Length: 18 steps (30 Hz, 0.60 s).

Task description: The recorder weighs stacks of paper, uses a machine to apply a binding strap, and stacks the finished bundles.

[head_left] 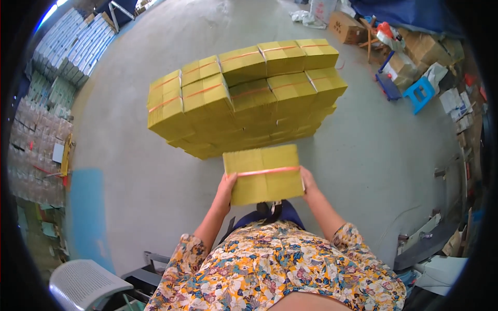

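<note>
Between my two hands I carry a yellow bundle of flat cardboard (264, 186), bound across its top with a pinkish-red strap (270, 171). My left hand (225, 191) grips its left end, thumb at the strap. On the right end, my right hand (308, 182) is closed round the edge, its fingers partly hidden behind the bundle. Just beyond stands a large stack of like yellow bundles (207, 122), several layers high and strapped the same way. A gap separates the held bundle from the stack. The front row dips in the middle, one bundle lower than its neighbours.
Grey floor (124, 150) surrounds the stack. A blue stool (419, 95), brown cartons (346, 27) and clutter line the right side. Piled white-blue packs (78, 41) stand far left. A grey chair (88, 282) is at lower left, near a blue floor patch (87, 212).
</note>
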Available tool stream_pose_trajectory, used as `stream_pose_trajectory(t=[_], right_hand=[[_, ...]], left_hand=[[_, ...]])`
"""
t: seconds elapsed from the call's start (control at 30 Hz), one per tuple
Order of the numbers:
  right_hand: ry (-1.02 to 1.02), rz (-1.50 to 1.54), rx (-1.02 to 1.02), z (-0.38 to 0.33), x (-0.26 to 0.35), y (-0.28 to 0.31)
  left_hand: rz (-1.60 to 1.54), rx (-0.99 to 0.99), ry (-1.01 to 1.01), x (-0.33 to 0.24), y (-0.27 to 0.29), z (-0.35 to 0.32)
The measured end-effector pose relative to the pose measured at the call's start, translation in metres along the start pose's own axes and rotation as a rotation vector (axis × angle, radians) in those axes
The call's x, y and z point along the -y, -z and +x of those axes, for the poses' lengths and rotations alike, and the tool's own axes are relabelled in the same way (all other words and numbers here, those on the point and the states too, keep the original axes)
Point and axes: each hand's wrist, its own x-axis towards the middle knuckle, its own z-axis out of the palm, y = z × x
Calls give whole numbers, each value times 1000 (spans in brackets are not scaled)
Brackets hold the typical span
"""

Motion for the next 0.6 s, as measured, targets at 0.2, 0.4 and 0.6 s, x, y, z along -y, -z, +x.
stream_pose_trajectory(t=[0.2, 0.4, 0.6], right_hand=[[34, 37, -79, 143, 93, -16], [-42, -24, -53, 278, 166, -51], [-48, -85, 30, 401, 179, -48]], left_hand=[[212, -4, 19, -97, -37, 156], [336, -223, -79, -140, -48, 279], [407, -341, 39, -153, -48, 363]])
